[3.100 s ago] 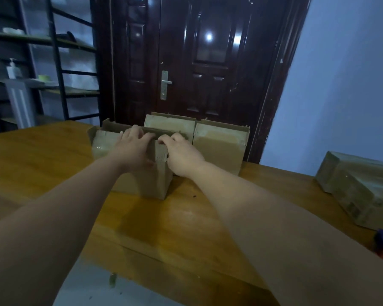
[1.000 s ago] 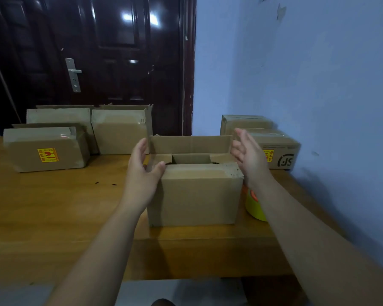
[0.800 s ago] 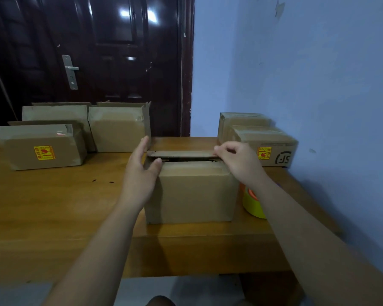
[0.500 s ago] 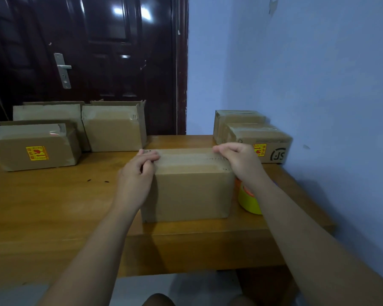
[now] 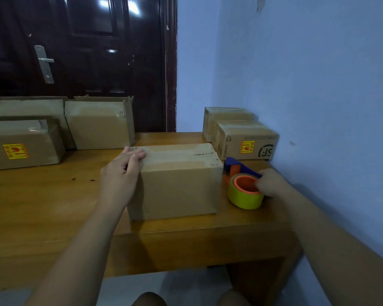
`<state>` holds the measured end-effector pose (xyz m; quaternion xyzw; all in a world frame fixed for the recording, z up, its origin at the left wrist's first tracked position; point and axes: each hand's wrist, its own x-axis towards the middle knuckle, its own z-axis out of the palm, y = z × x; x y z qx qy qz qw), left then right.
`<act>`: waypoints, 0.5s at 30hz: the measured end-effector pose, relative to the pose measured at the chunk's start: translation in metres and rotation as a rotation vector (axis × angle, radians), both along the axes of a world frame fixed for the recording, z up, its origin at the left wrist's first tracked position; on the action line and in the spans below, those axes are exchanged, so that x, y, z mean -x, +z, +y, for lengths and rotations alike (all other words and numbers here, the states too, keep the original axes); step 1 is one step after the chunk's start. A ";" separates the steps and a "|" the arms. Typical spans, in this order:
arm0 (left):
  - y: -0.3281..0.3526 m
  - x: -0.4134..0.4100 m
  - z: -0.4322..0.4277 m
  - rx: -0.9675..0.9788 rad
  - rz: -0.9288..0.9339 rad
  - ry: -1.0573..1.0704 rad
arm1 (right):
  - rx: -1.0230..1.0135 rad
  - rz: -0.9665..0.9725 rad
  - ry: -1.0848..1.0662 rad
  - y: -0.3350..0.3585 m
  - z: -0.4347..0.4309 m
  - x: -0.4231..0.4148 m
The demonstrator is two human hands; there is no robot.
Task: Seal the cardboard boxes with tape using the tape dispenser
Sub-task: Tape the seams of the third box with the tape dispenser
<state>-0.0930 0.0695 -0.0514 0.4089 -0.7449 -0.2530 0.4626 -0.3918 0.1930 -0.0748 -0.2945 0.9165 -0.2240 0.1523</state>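
A brown cardboard box (image 5: pixel 179 186) stands near the front edge of the wooden table (image 5: pixel 42 206), its top flaps folded down. My left hand (image 5: pixel 122 173) rests on the box's top left corner, fingers laid over the flaps. To the right of the box lies the tape dispenser (image 5: pixel 241 173), blue and orange with a yellow tape roll (image 5: pixel 243 197). My right hand (image 5: pixel 270 184) curls round the dispenser's handle behind the roll.
Three open-flapped boxes (image 5: pixel 97 124) stand at the back left, one with a yellow sticker (image 5: pixel 20 144). Two boxes (image 5: pixel 245 140) sit at the back right against the blue wall. A dark door (image 5: pixel 82 51) is behind the table.
The box's flaps went from open to folded down. My right hand left the box's top right corner and took hold of the tape dispenser beside it. My left hand stays on the box.
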 end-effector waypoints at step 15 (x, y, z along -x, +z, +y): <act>-0.002 -0.002 -0.005 0.080 -0.083 -0.026 | 1.035 -1.027 -0.089 0.048 0.012 -0.042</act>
